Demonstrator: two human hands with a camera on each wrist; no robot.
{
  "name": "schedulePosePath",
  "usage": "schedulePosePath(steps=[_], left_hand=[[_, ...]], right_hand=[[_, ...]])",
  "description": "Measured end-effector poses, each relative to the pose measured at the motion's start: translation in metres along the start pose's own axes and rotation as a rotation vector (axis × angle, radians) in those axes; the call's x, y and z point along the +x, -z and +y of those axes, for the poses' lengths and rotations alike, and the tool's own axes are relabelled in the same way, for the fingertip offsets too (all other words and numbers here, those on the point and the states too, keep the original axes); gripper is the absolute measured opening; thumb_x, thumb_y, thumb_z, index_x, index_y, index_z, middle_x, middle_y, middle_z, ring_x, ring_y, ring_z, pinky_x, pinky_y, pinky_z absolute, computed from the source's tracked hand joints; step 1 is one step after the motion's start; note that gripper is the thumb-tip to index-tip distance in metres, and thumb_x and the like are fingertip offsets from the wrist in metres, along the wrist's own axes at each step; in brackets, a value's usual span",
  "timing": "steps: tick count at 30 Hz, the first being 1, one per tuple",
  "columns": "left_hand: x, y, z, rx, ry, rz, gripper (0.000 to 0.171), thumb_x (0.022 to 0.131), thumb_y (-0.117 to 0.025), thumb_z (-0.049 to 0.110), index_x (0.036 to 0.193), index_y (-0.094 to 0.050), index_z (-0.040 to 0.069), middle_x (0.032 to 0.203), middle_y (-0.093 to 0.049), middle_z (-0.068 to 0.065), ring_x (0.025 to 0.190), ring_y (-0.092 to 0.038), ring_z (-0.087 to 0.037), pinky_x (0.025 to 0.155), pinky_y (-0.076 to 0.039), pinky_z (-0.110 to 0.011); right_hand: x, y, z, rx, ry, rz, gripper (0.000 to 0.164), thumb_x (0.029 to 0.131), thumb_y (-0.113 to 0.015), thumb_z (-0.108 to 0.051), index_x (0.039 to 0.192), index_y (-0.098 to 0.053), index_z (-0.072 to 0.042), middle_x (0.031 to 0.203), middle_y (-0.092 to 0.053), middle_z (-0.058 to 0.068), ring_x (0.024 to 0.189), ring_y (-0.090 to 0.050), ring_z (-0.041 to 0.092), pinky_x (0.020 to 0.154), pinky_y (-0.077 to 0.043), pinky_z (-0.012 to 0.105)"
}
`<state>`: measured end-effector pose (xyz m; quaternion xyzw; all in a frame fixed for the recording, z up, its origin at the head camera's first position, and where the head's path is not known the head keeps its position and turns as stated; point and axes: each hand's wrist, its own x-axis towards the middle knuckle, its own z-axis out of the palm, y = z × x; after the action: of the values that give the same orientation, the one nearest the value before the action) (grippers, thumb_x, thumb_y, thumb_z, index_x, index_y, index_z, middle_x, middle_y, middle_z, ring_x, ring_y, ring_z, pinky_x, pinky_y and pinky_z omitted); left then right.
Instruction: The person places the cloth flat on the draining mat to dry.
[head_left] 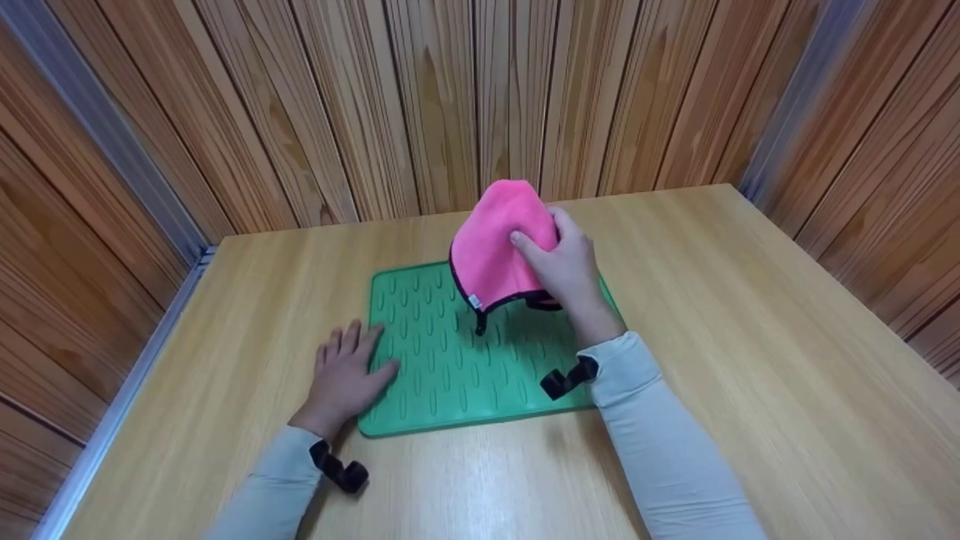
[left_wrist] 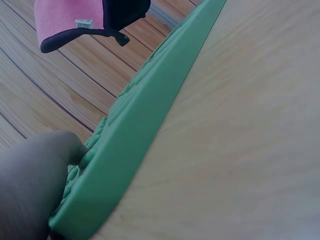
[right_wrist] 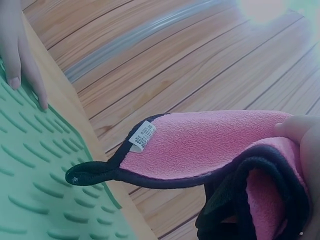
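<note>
A wood-toned bench (head_left: 750, 337) carries a ridged green mat (head_left: 450, 397), clear of its far corners. Held above the mat is a pink, black-edged cloth (head_left: 491, 247), its flap running lengthwise from the right grip (head_left: 566, 262) to a corner pointing down and toward the bench's left edge. The right grip pinches the cloth; the left grip (head_left: 341, 386) lies wide, fingers spread, thumb on the mat. A black loop (head_left: 481, 324) hangs from the corner, beside a small white label (right_wrist: 143, 136)

Fuzzy cloth (head_left: 487, 251), ridged mat (head_left: 442, 367), smooth wd. tbl (head_left: 720, 322)
</note>
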<state>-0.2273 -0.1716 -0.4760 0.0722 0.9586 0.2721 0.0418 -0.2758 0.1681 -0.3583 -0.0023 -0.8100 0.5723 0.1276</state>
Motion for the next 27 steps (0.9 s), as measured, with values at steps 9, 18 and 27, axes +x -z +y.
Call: schedulePosePath(steps=[9, 18, 27], left_hand=[[0.002, -0.003, -0.003, 0.009, -0.008, 0.004, 0.082, 0.11, -0.055, 0.051, 0.178, -0.033, 0.01, 0.188, -0.012, -0.03, 0.175, -0.001, -0.058, 0.14, 0.0, -0.076], [0.001, -0.001, -0.001, 0.005, 0.005, -0.012, 0.079, 0.112, -0.056, 0.046, 0.178, -0.033, 0.011, 0.189, -0.011, -0.029, 0.175, 0.001, -0.058, 0.139, 0.002, -0.076], [0.002, -0.001, -0.001, 0.01, 0.002, -0.009, 0.079, 0.111, -0.056, 0.047, 0.178, -0.033, 0.011, 0.189, -0.011, -0.029, 0.175, 0.001, -0.058, 0.139, 0.002, -0.077]], right_hand=[[-0.007, -0.018, -0.001, 0.026, 0.01, -0.013, 0.054, 0.104, -0.081, -0.033, 0.15, -0.061, -0.011, 0.133, -0.072, 0.014, 0.115, -0.07, 0.031, 0.103, -0.064, 0.047], [-0.012, -0.033, 0.007, -0.002, 0.049, -0.026, 0.05, 0.103, -0.083, -0.031, 0.144, -0.065, -0.008, 0.125, -0.073, 0.016, 0.109, -0.069, 0.03, 0.095, -0.06, 0.04], [-0.015, -0.036, 0.018, -0.029, -0.004, -0.068, 0.053, 0.104, -0.081, -0.033, 0.148, -0.063, -0.01, 0.13, -0.073, 0.015, 0.112, -0.069, 0.03, 0.1, -0.061, 0.043]])
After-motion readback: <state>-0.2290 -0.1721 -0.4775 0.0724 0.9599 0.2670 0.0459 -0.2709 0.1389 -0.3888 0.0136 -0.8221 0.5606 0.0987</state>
